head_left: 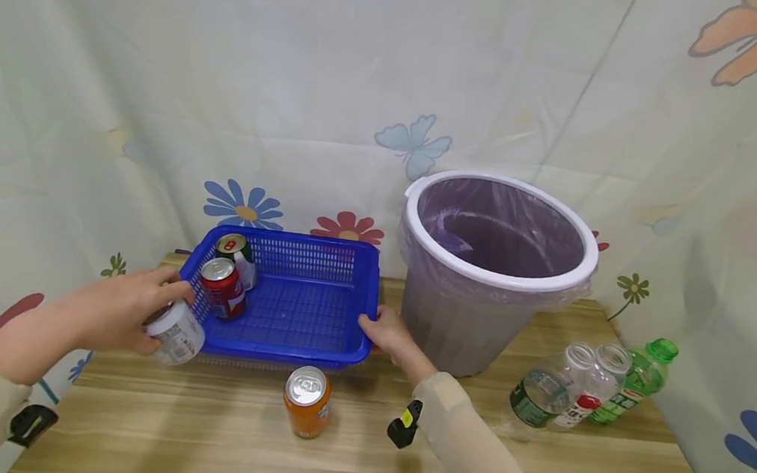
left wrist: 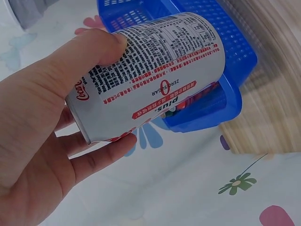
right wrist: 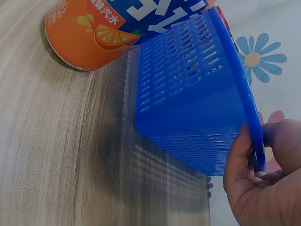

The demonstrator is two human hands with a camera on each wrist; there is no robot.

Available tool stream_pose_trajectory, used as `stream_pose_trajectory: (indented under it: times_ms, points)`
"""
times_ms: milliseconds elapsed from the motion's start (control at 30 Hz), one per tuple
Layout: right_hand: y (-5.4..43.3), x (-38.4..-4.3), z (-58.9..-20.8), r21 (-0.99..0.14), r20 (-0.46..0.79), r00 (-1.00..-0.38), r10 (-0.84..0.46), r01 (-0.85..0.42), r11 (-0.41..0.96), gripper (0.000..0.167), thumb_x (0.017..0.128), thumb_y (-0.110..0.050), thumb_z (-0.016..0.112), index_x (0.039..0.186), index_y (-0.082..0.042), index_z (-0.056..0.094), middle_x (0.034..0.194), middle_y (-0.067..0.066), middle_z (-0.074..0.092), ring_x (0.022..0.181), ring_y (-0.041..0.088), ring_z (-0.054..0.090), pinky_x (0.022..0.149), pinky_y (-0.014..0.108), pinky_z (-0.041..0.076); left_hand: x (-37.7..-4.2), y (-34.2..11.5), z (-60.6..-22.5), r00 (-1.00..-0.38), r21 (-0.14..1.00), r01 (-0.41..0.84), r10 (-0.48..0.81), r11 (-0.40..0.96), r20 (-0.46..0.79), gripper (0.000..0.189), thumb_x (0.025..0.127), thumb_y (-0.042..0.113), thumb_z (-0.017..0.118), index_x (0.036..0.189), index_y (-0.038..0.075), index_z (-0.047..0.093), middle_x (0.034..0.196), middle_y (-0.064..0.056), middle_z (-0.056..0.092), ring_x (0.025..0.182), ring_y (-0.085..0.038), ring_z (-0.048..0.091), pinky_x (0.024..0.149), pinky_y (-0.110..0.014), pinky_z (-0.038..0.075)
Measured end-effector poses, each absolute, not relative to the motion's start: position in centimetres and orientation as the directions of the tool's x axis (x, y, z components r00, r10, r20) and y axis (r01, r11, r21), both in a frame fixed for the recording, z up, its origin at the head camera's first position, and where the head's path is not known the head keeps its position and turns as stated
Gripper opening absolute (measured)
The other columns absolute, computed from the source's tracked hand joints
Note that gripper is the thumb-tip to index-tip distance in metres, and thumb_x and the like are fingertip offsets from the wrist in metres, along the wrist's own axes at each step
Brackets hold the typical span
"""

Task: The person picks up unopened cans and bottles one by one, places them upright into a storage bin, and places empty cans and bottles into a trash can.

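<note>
The wooden table (head_left: pixel 212 440) carries a lined waste bin (head_left: pixel 458 326) and, to its left, a blue basket (head_left: pixel 304 313). Three bottles (head_left: pixel 591 394) stand right of the bin. The right hand (head_left: pixel 392 333) grips the basket's right rim. The left hand (head_left: pixel 135 309) clamps a tilted white can (head_left: pixel 180 336) near the basket's front left corner. A red can (head_left: pixel 224 297) and a green can (head_left: pixel 246 268) sit inside the basket; an orange can (head_left: pixel 309 411) stands in front.

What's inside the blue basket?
Inside the blue basket, at its left end, are a red can and, behind it, a green can. The red can covers part of the other's body; the white can in the left hand hides some of the near-left corner.
</note>
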State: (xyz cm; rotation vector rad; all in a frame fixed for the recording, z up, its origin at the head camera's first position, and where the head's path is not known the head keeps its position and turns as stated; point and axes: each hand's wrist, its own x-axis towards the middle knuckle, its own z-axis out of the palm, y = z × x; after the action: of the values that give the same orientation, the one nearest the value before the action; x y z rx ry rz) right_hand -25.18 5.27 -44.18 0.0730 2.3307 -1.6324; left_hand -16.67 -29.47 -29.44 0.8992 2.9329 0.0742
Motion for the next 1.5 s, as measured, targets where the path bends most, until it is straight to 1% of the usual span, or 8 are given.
stream_pose_trajectory:
  times_ms: [267,500,700,833,967,1100,1333,1500]
  points:
    - [5.2,-25.2,-44.1,-0.911,-0.267,-0.956,-0.122,0.209,0.357,0.028,0.089,-0.017,0.050,0.104,0.007,0.050,0.102,0.029,0.061,0.085,0.037,0.066,0.062,0.038,0.057,-17.5,-29.4,-29.2,-0.821,0.057,0.568,0.570,0.821,-0.041,0.055,0.059,0.015,0.084,0.105,0.013,0.054,0.099,-0.007,0.052,0.078,-0.018,0.056,0.053,-0.029,0.052]
    - [5.1,-25.2,-44.3,-0.915,-0.262,-0.957,-0.121,0.207,0.345,0.029,0.089,-0.016,0.050,0.105,0.008,0.049,0.101,0.029,0.060,0.085,0.039,0.065,0.064,0.041,0.057,-18.4,-29.1,-29.2,-0.809,0.042,0.587,0.588,0.809,-0.021,0.053,0.060,0.014,0.081,0.106,0.012,0.055,0.094,-0.005,0.051,0.079,-0.017,0.054,0.057,-0.030,0.051]
    - [5.1,-25.1,-44.3,-0.917,-0.261,-0.959,-0.114,0.209,0.339,0.029,0.089,-0.016,0.050,0.104,0.008,0.049,0.102,0.030,0.060,0.085,0.039,0.065,0.063,0.040,0.057,-19.4,-28.8,-29.3,-0.807,0.036,0.589,0.590,0.807,-0.024,0.052,0.062,0.015,0.081,0.107,0.012,0.055,0.096,-0.006,0.052,0.082,-0.019,0.054,0.060,-0.033,0.051]
    - [5.1,-25.0,-44.1,-0.918,-0.265,-0.957,-0.116,0.214,0.335,0.028,0.089,-0.016,0.049,0.105,0.008,0.049,0.103,0.030,0.059,0.085,0.039,0.065,0.063,0.041,0.057,-19.9,-28.7,-29.5,-0.815,0.060,0.576,0.578,0.815,-0.038,0.053,0.062,0.013,0.081,0.109,0.011,0.055,0.097,-0.007,0.053,0.083,-0.020,0.055,0.061,-0.034,0.052]
    - [5.1,-25.1,-44.1,-0.917,-0.261,-0.958,-0.118,0.208,0.340,0.028,0.090,-0.016,0.049,0.105,0.008,0.049,0.103,0.031,0.059,0.085,0.039,0.065,0.061,0.039,0.057,-20.3,-28.7,-29.8,-0.824,0.081,0.562,0.566,0.823,-0.033,0.054,0.062,0.012,0.081,0.110,0.010,0.055,0.097,-0.008,0.052,0.082,-0.020,0.055,0.060,-0.033,0.051]
    - [5.2,-25.1,-44.2,-0.915,-0.260,-0.958,-0.118,0.205,0.349,0.029,0.090,-0.017,0.050,0.105,0.008,0.049,0.104,0.030,0.059,0.084,0.038,0.066,0.061,0.039,0.057,-20.8,-28.8,-30.3,-0.833,0.067,0.550,0.553,0.832,-0.032,0.054,0.062,0.013,0.081,0.110,0.009,0.056,0.097,-0.008,0.053,0.082,-0.020,0.055,0.060,-0.034,0.051]
    - [5.1,-25.1,-44.2,-0.916,-0.259,-0.958,-0.125,0.203,0.345,0.028,0.089,-0.016,0.050,0.104,0.008,0.049,0.103,0.031,0.059,0.078,0.033,0.067,0.064,0.040,0.057,-21.8,-29.1,-31.0,-0.855,0.065,0.511,0.514,0.857,-0.060,0.054,0.063,0.014,0.081,0.110,0.009,0.057,0.099,-0.010,0.053,0.083,-0.022,0.055,0.061,-0.035,0.052]
    - [5.1,-25.1,-44.1,-0.916,-0.263,-0.957,-0.126,0.206,0.345,0.028,0.091,-0.016,0.049,0.105,0.008,0.049,0.104,0.030,0.060,0.083,0.036,0.066,0.064,0.039,0.057,-22.4,-29.2,-31.2,-0.867,0.065,0.490,0.494,0.869,-0.069,0.053,0.063,0.014,0.081,0.110,0.008,0.057,0.100,-0.011,0.053,0.084,-0.023,0.055,0.064,-0.038,0.053]
